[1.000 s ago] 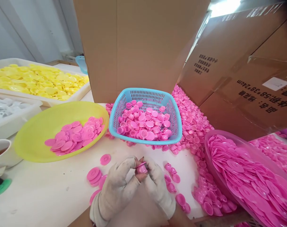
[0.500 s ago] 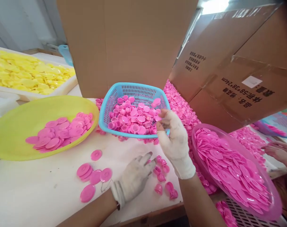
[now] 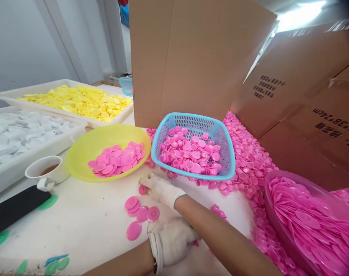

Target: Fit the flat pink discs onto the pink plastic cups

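Both my hands wear dirty white gloves. My right hand (image 3: 158,187) reaches across to the left, its fingers pinched on a single pink disc (image 3: 142,189) lying on the white table. My left hand (image 3: 174,240) rests low on the table under my right forearm, which hides its fingers. A few loose pink discs (image 3: 140,212) lie just left of it. A blue basket (image 3: 220,134) of pink cups stands behind my right hand. A yellow-green bowl (image 3: 85,149) holding pink discs is to its left.
A large pink bowl (image 3: 270,191) of discs sits at the right, amid a heap of pink cups (image 3: 249,165). Cardboard boxes (image 3: 197,57) stand behind. White trays hold yellow pieces (image 3: 76,99) and white pieces (image 3: 19,130). A cup of tea (image 3: 48,170) and a black phone (image 3: 13,209) lie left.
My right hand left the blue basket and crossed left to the lone pink disc. My left hand slid back under my right forearm. The view swung left.
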Tool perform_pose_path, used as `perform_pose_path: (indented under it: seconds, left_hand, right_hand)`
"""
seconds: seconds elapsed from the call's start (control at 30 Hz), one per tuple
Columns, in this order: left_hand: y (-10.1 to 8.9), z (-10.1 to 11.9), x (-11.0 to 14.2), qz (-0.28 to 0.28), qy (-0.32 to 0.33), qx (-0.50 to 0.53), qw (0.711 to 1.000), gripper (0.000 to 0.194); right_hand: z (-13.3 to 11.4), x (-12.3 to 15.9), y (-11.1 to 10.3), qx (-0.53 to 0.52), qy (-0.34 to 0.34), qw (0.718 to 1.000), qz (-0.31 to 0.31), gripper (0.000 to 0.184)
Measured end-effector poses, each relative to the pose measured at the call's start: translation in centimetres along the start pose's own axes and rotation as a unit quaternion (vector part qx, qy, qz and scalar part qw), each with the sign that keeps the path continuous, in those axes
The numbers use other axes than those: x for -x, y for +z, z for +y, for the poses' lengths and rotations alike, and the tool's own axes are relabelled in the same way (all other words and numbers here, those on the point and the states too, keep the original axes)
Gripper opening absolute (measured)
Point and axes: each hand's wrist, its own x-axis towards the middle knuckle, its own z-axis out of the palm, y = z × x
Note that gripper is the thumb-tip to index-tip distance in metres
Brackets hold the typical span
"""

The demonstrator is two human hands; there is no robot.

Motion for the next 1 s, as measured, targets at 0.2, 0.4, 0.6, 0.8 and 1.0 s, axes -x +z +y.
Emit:
perform_pose_path:
  seconds: [0.2,0.4,0.6,0.8,1.0]
  left_hand:
    - [-1.8,2.1,-0.2,-0.040,0.029,-0.043,0.998,0.028]
    - [-4.4,4.0,-1.5,0.113,-0.047,0.130,0.984,0.013]
    - [-5.4,2.3,-3.2,0.150,-0.125,0.184,0.963,0.010]
    - [-5.0,1.9,-3.7,0.187,-0.143,0.227,0.945,0.015]
    - [-5.4,1.7,-3.8,0.190,-0.115,0.216,0.951,0.021]
  right_hand:
    - [2.3,2.1,-0.6,-0.107,0.026,0.994,0.003,0.014]
    - [5.1,10.3,-0.9,-0.298,0.122,0.932,0.168,0.031]
    - [3.8,13.7,0.6,-0.377,0.160,0.860,0.305,0.011]
    - [2.4,14.5,-0.3,-0.353,0.128,0.873,0.312,0.017]
    - [1.9,14.9,-0.2,-0.304,0.122,0.897,0.298,0.018]
